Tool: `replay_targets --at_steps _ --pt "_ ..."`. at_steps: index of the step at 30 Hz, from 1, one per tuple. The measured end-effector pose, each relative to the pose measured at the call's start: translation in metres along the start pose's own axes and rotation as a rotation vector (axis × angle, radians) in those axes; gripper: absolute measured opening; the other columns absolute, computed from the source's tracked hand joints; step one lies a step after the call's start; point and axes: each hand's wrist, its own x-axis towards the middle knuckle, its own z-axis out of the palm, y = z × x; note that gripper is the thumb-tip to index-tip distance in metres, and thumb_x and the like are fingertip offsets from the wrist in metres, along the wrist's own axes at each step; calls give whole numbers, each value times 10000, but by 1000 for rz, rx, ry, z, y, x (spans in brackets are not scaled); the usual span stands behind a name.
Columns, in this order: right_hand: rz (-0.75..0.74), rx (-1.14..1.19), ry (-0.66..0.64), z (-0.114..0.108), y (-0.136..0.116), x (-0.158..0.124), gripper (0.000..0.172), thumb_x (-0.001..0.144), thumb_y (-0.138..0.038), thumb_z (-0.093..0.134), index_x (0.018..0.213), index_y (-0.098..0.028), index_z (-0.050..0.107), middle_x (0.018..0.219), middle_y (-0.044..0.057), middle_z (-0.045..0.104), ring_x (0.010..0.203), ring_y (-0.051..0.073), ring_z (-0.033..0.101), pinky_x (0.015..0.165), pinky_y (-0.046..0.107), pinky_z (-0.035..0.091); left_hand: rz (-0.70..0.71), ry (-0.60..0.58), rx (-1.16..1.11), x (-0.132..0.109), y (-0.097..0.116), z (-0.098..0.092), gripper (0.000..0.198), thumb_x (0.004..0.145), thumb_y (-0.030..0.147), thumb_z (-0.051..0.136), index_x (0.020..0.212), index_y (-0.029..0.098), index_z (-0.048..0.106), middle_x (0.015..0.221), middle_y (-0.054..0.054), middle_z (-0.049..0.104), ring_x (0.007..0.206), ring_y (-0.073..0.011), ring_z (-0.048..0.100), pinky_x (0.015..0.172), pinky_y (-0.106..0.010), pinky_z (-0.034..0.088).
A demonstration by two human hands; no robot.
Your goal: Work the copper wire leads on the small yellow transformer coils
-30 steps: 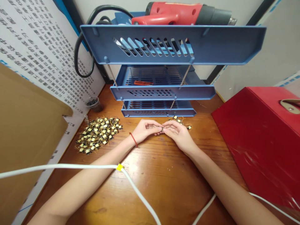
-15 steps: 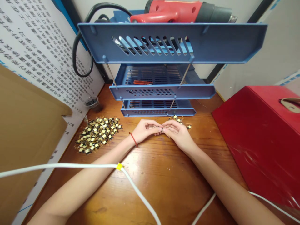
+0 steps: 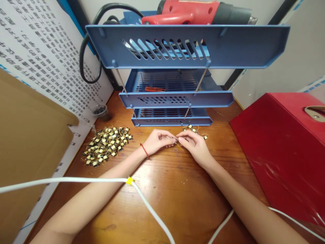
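My left hand [image 3: 160, 139], with a red band at its wrist, pinches a small dark component [image 3: 175, 140] between thumb and forefinger. Thin copper-coloured wires stick out from it towards the table; the fingertips cover most of its body. My right hand [image 3: 194, 145] meets it from the other side, thumb and forefinger closed at the part and its wires. Just behind the right hand lie a few small wire-wound coils [image 3: 191, 127] with pale yellow tops, partly hidden by the fingers. A large heap of the same coils [image 3: 108, 145] lies left of my left hand.
A blue three-tier tray rack [image 3: 176, 100] stands behind my hands, carrying a red heat gun [image 3: 189, 12] on top and a red-handled tool [image 3: 155, 89] inside. A clear cup [image 3: 101, 112] holds dark bits. A red box [image 3: 281, 152] stands right; a white cable [image 3: 152, 211] crosses the foreground.
My right thumb and fingers have shifted slightly at the component, and its thin wires now show more below the fingertips. My left hand has stayed in place.
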Motion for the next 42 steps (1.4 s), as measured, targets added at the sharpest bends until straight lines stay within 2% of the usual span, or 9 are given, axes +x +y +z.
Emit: replay_targets --at_steps 7,15,23,31,36,42 --pt "-124 -89 25 1 4 2 65 764 -237 616 712 -201 599 738 7 551 718 139 537 682 279 446 -10 -10 75 -1 1 1 162 630 238 693 699 92 671 565 -12 622 513 -81 528 527 -200 408" --pt "-161 -270 -5 2 1 2 95 780 -183 586 685 -191 591 702 7 533 695 147 502 658 288 398 -7 -112 172 1 2 0 113 644 197 666 688 94 660 565 7 610 509 -64 504 547 -190 397" --pt "-142 -278 11 3 -1 2 107 771 -219 601 670 -185 604 680 4 522 673 143 494 638 283 398 20 -143 251 1 -1 -2 184 651 264 662 704 88 648 601 -7 615 536 -77 508 568 -208 398" --pt "-48 -188 19 4 2 1 138 758 -304 623 697 -182 600 682 -4 531 632 126 502 610 273 416 54 -25 312 -1 0 8 160 662 240 619 670 84 652 576 -14 613 514 -83 491 547 -212 388" --pt "37 -39 33 1 6 5 168 706 -338 660 734 -190 585 689 -2 593 667 141 562 655 290 467 21 -19 254 -1 1 8 106 647 197 623 673 105 669 553 0 619 494 -77 498 526 -193 386" --pt "-4 -105 -10 -4 6 6 156 738 -338 632 792 -194 661 801 34 634 775 165 595 729 322 487 0 -40 215 -1 3 6 86 644 171 620 662 105 672 559 -4 626 493 -74 500 525 -189 392"
